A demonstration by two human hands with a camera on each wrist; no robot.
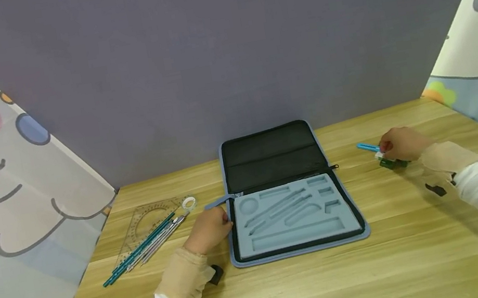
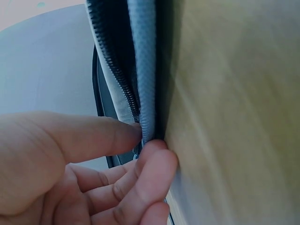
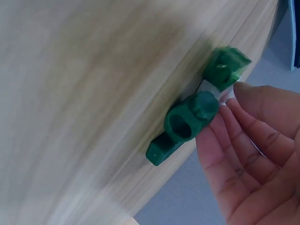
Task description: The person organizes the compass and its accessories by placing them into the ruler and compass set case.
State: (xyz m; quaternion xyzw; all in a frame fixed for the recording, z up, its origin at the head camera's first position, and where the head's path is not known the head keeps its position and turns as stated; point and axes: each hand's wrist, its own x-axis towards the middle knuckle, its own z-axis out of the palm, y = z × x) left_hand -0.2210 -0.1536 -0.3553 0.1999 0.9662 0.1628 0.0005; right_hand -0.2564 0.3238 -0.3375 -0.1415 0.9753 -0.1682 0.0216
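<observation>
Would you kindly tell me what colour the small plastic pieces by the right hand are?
Green plastic pieces, clearest in the right wrist view.
</observation>
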